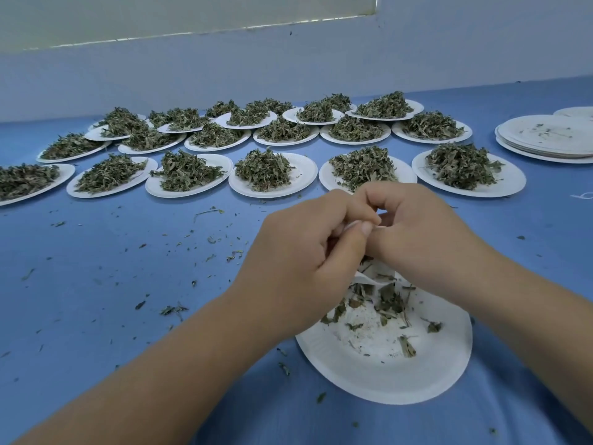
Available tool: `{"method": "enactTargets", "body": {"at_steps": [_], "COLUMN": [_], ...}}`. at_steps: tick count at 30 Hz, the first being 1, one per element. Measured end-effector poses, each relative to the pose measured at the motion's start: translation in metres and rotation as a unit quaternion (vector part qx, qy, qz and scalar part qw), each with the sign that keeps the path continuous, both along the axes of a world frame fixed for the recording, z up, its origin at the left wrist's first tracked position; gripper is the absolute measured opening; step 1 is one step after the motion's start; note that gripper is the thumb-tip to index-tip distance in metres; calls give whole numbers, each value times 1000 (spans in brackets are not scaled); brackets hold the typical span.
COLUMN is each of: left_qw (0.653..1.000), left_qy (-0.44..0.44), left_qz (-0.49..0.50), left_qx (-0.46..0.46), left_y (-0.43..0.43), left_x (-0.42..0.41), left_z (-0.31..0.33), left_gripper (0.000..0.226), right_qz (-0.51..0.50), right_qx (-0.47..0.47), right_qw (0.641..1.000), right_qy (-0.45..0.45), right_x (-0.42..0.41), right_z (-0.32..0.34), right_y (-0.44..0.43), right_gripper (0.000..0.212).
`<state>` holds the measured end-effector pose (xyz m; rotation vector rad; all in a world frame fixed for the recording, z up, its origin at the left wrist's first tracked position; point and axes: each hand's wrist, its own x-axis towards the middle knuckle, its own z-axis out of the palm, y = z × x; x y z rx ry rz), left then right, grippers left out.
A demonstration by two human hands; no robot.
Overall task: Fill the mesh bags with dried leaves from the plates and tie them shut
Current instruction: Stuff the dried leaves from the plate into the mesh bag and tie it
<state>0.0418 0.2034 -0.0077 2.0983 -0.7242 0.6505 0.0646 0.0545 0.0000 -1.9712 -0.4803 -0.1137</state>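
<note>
My left hand (308, 252) and my right hand (417, 232) meet above a white paper plate (385, 374) near the table's front. Both pinch the top of a mesh bag (372, 277) that hangs between them over the plate, mostly hidden behind my fingers. Leaves show through the bag's lower part. A few loose dried leaves (391, 303) and crumbs lie on this plate. Behind my hands, several white plates heaped with dried green leaves (263, 170) stand in rows across the blue table.
A stack of used paper plates (545, 136) sits at the far right. Leaf crumbs are scattered over the blue tablecloth (112, 252) to the left of my hands. A pale wall (288, 65) rises behind the plates.
</note>
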Motion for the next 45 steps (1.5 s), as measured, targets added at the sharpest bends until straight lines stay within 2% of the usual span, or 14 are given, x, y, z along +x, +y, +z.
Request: {"method": "enactTargets", "body": {"at_steps": [3,6,9,11,16,21,24,26,29,32,37,40,45], "left_qw": [1000,999,998,998,999,1000,999,999,998,995,991,990,992], "left_qy": [9,12,16,20,20,21,20,9,-9,-1,5,4,-3], "left_qz": [6,21,31,25,20,7,12,24,38,64,80,84,89], "left_qx": [-18,-44,-60,-62,-24,-12,-21,-29,-45,-72,-107,-111,-89], "left_y": [2,5,6,5,3,1,2,5,11,18,26,27,26], "left_x": [2,4,4,3,1,1,1,2,4,8,12,14,14], "left_z": [0,1,2,2,-1,-2,-1,1,5,6,8,8,6], "left_gripper": [13,14,14,15,14,14,14,14,17,15,15,15,14], "right_qz": [17,95,133,110,27,-30,-17,15,54,98,205,219,206], "right_qx": [-7,-7,-23,-14,47,4,-3,-27,-93,-179,-355,-386,-380], "right_qw": [1000,993,985,990,997,1000,1000,999,992,977,909,894,902], "right_qy": [13,70,104,86,45,-7,-10,12,72,62,71,59,13], "right_x": [1,0,-1,-3,-4,-2,-3,-3,2,5,0,6,9], "right_z": [2,8,11,9,0,-4,-2,6,16,24,23,5,-18], "right_y": [-3,-14,-19,-13,1,3,3,-5,-24,-43,-50,-45,-48], "right_gripper": [11,12,32,30,8,8,3,11,39,53,91,97,94]}}
